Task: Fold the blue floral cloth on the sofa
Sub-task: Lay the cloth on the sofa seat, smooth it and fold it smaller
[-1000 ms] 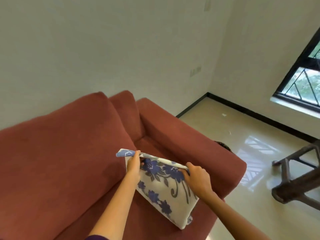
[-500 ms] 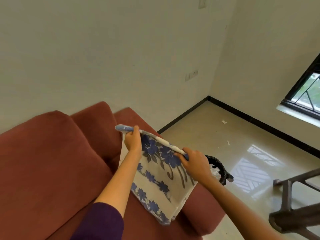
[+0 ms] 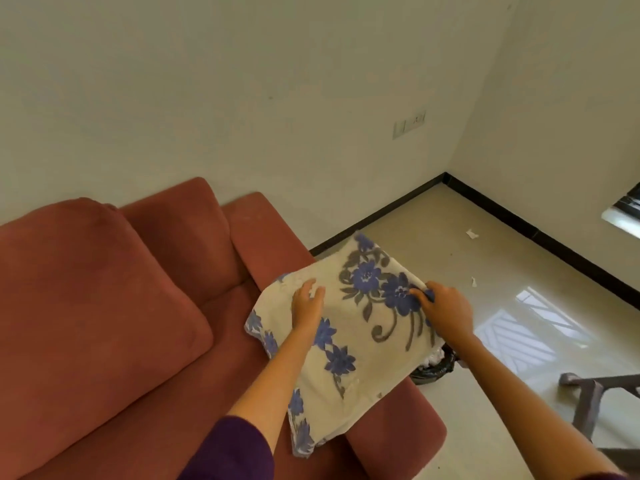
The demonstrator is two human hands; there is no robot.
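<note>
The blue floral cloth (image 3: 349,344) lies draped over the right-hand arm of the sofa (image 3: 270,237), towards that arm's front end, with its right side hanging past the sofa's outer edge above the floor. Both hands are on its far half. The left hand (image 3: 306,306) rests on top near the cloth's far left corner, fingers spread and fairly straight, pressing down rather than clutching. The right hand (image 3: 446,313) is at the cloth's right edge, its fingers curled into the fabric beside the big flowers and holding it there. Most of the cloth stretches back from the two hands towards the person, passing under the left forearm.

Its long axis runs along the sofa arm, from a far corner pointing at the wall down to a near corner beside the purple sleeve (image 3: 235,452), leaning a little to the left as it comes closer.

The cloth is cream, already folded to a thick oblong, with blue blossoms, grey leaves and grey curling stems; a row of smaller blue flowers runs along its left border.

A black bag (image 3: 433,370) sits on the floor just beyond the sofa's outer edge, partly hidden by the cloth and the right forearm.
</note>
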